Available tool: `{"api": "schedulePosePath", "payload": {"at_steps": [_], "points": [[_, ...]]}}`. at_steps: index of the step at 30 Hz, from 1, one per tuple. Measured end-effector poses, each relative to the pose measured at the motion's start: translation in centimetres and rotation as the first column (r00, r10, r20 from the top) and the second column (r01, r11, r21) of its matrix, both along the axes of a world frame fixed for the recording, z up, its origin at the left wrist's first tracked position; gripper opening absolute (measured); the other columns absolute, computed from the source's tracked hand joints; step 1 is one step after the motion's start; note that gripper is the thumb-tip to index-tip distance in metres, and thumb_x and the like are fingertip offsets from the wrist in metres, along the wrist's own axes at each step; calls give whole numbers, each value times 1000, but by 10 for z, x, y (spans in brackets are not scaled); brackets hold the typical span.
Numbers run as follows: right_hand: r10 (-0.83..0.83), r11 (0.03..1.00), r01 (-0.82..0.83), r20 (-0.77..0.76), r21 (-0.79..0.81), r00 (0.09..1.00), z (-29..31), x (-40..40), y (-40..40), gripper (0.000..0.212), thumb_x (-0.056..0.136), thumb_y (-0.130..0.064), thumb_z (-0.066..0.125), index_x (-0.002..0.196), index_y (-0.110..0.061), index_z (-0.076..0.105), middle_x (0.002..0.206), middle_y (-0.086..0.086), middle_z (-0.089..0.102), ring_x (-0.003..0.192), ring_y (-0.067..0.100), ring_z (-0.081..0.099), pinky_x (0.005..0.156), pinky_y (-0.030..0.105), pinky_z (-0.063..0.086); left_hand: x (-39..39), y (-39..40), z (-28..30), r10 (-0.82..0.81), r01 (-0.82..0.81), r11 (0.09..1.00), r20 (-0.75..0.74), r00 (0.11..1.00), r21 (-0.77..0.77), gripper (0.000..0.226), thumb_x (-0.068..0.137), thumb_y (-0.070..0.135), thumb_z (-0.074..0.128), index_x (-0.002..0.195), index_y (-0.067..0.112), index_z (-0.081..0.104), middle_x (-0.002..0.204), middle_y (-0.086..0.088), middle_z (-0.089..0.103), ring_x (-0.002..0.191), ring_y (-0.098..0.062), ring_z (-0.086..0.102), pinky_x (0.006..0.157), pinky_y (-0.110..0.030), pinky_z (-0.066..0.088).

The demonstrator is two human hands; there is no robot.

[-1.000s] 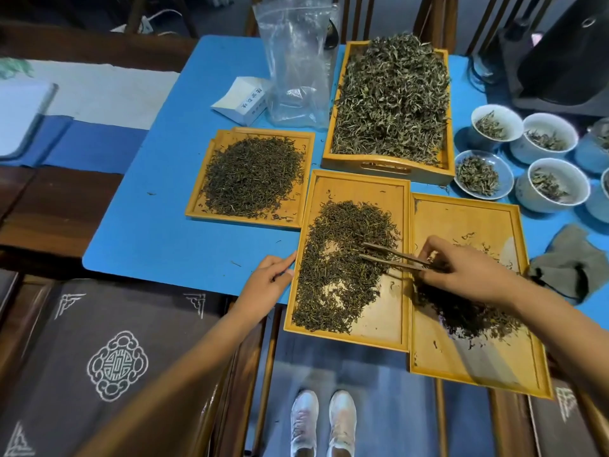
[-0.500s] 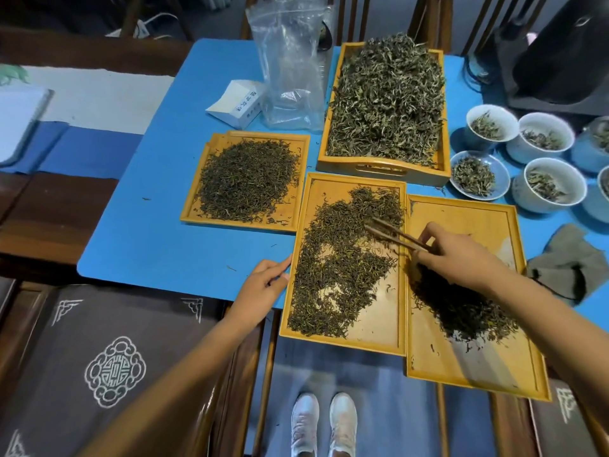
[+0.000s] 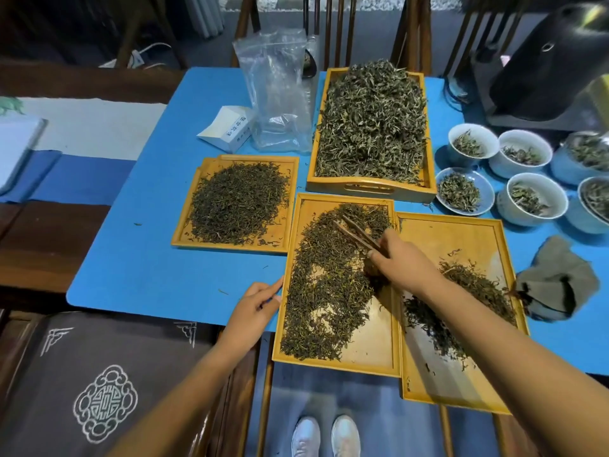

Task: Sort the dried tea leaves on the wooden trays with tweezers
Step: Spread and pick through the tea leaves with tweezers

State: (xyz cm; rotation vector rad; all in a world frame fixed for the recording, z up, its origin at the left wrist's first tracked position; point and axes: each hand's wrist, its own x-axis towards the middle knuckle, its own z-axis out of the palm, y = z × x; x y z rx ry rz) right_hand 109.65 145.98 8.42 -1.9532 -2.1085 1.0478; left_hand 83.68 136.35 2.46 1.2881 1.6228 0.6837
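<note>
The right hand (image 3: 403, 262), gripping slim brown wooden tweezers (image 3: 357, 233), is moving toward twelve o'clock across the middle wooden tray (image 3: 384, 341) of dark dried tea leaves (image 3: 324, 291), seeking another pick; the left hand (image 3: 255, 308), open-fingered, is steadying its nine o'clock rim.

Bare blue table (image 3: 141, 258) left; bowls (image 3: 527, 199) crowd right.

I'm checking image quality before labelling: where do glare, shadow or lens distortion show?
Head view: glare on the black appliance top right; right hand and its forearm shadow the right tray; wide-angle bending curves the blue table edges; tweezers slightly blurred.
</note>
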Motion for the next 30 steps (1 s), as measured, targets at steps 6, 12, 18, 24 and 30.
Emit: {"api": "schedulePosePath", "payload": {"at_steps": [6, 12, 18, 24, 30], "points": [[92, 994, -95, -60, -52, 994, 6, 10, 1, 14, 88, -28, 57, 92, -21, 45, 71, -3, 58, 55, 11, 53, 48, 23, 42, 1, 0, 2, 5, -5, 1000, 14, 1000, -3, 39, 96, 24, 48, 135, 24, 46, 92, 2, 46, 79, 3, 48, 71, -2, 36], [140, 989, -139, 30, -46, 990, -4, 1, 9, 18, 91, -31, 53, 101, -19, 44, 75, -5, 56, 62, 10, 53, 50, 22, 38, 0, -1, 4, -2, 2, 1000, 7, 1000, -8, 40, 96, 25, 47, 136, 26, 45, 96, -1, 47, 79, 2, 48, 70, 0, 34], [-1, 997, 5, -65, 71, 998, -8, -14, 13, 17, 93, -31, 50, 105, -21, 43, 74, 0, 62, 63, 16, 61, 54, 34, 54, 1, -1, 7, -8, 8, 1000, 19, 1000, -10, 39, 97, 24, 47, 136, 25, 45, 94, 0, 45, 76, 8, 46, 70, 1, 33], [-77, 994, 82, -63, 68, 995, -10, -3, 4, 17, 94, -30, 49, 103, -17, 44, 74, -2, 61, 63, 14, 60, 52, 32, 52, 1, -1, 6, -4, 5, 1000, 22, 1000, -14, 40, 96, 24, 48, 136, 26, 45, 94, 1, 46, 79, -1, 47, 69, -1, 34], [5, 997, -8, 34, 73, 999, -10, -36, 23, 22, 97, -29, 45, 111, -12, 40, 69, -1, 54, 57, 14, 53, 44, 25, 39, 1, -1, 6, -6, 6, 1000, 10, 1000, -17, 39, 96, 26, 47, 135, 28, 44, 93, 3, 45, 81, -1, 47, 70, -1, 34]]}}
